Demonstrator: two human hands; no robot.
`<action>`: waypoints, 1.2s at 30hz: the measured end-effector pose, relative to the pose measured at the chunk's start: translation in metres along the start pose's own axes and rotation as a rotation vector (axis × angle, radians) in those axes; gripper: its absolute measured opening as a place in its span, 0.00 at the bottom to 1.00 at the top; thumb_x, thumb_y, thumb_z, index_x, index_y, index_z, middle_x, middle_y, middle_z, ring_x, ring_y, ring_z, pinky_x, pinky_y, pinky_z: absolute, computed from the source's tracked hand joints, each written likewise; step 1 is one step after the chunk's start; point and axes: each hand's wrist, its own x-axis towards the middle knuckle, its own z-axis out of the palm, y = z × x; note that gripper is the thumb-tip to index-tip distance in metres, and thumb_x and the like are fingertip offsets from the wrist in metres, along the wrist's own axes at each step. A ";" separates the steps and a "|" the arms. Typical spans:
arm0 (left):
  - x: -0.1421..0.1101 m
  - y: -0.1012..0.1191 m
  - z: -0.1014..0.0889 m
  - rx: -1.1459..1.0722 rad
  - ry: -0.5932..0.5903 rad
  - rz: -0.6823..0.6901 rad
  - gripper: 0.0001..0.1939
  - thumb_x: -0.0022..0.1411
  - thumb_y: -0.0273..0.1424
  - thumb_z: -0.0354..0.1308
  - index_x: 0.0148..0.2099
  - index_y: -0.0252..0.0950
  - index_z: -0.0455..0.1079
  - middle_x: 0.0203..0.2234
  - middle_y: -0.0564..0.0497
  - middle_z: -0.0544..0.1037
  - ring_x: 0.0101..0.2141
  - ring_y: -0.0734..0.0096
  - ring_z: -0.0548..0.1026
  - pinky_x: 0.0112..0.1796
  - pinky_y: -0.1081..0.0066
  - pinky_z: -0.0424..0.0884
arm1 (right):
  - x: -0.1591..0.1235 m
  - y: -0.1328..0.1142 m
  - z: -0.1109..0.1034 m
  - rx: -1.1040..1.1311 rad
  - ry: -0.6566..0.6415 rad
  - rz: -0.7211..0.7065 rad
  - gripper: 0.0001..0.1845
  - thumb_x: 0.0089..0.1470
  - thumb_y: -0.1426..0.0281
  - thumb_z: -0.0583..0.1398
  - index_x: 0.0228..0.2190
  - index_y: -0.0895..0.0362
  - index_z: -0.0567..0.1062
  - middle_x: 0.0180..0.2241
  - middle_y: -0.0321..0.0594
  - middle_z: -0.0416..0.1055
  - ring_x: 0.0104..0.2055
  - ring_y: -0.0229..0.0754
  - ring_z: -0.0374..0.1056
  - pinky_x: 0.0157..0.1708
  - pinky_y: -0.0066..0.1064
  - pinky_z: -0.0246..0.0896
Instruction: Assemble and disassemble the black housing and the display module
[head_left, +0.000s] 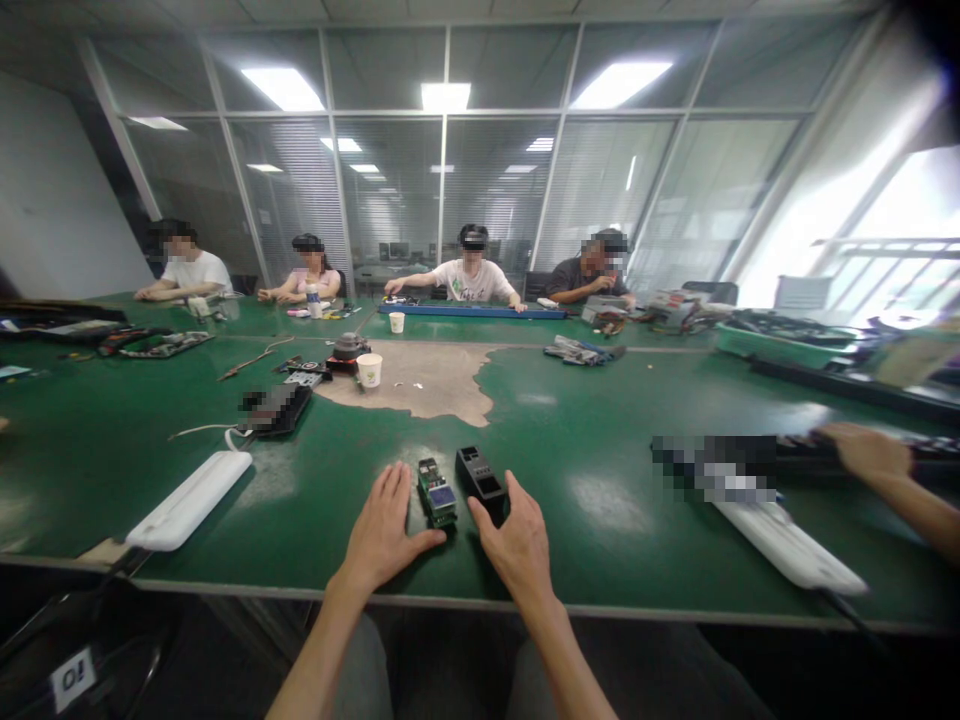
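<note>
A small circuit board assembly (436, 494) with a little screen at its near end lies on the green table. Beside it, on the right, rests a black plastic housing (480, 474) with cut-outs in its top face. My left hand (384, 525) lies on the table left of the board, fingers stretched out and thumb reaching to the board's near end; whether the thumb touches it I cannot tell. My right hand (517, 530) has its thumb and fingers around the near end of the black housing, which still sits on the table.
White power strips lie left (191, 500) and right (787, 545). Paper cups (370, 371) and a worn tan patch (442, 385) are farther forward. At right, another person's hand (874, 455) touches a long dark part. Several people sit across the table; a green basket (780, 345) stands far right.
</note>
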 end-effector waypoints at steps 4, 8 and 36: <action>0.000 0.001 0.000 0.022 -0.015 -0.012 0.54 0.52 0.63 0.53 0.69 0.31 0.48 0.67 0.37 0.50 0.66 0.47 0.47 0.63 0.51 0.49 | 0.000 -0.002 -0.002 0.009 -0.031 0.053 0.41 0.55 0.53 0.57 0.59 0.70 0.59 0.50 0.57 0.70 0.54 0.53 0.65 0.54 0.42 0.58; 0.001 0.003 -0.002 0.058 -0.033 -0.026 0.54 0.52 0.65 0.51 0.68 0.29 0.50 0.66 0.36 0.51 0.66 0.45 0.47 0.63 0.49 0.44 | 0.000 -0.004 -0.005 -0.013 -0.052 0.021 0.30 0.55 0.56 0.57 0.52 0.64 0.68 0.48 0.52 0.72 0.51 0.51 0.66 0.52 0.41 0.58; -0.001 0.000 -0.003 0.056 -0.037 0.017 0.45 0.55 0.53 0.56 0.65 0.28 0.53 0.67 0.36 0.50 0.66 0.49 0.46 0.63 0.51 0.49 | -0.007 -0.089 -0.010 -0.001 -0.122 -0.026 0.18 0.56 0.59 0.58 0.46 0.54 0.72 0.40 0.41 0.75 0.44 0.46 0.70 0.45 0.34 0.56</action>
